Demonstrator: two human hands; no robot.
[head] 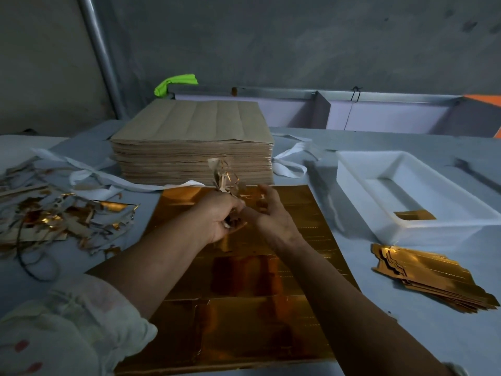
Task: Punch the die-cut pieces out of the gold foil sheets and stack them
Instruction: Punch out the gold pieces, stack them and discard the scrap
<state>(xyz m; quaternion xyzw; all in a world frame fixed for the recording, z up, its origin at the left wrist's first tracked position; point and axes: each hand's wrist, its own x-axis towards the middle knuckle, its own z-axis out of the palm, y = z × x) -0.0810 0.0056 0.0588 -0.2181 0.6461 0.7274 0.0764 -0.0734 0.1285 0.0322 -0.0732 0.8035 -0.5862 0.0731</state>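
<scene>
**Both hands on a bundle of scrap, over the gold sheet**

Your left hand [217,217] is at the centre of the frame, fingers curled tight round a bundle of scrap strips [225,176] that stick up out of your fist, thin brown and gold slivers against the stack behind. Your right hand [271,213] sits just beside it, touching it at the wrist side, fingers loosely bent towards the same bundle. It is blurred, so I cannot tell whether it pinches any of the strips.

Under both hands the gold sheet [244,283] lies flat on the table [447,337], running from the centre down to the lower edge of the frame, with cut lines showing across it. Your forearms cross over it, and your left sleeve [67,321] fills the lower left corner.

The stack of gold pieces [433,278] lies at the lower right, fanned a little, just below a white tray [352,175]. One gold piece [414,215] lies inside that tray (near its front wall).

Behind your hands, upper centre, stands a thick stack of brown sheets [189,137]. A scrap pile [62,218] of gold and brown offcuts is spread along the left edge, and white straps [288,161] trail on both sides of the brown stack.
</scene>
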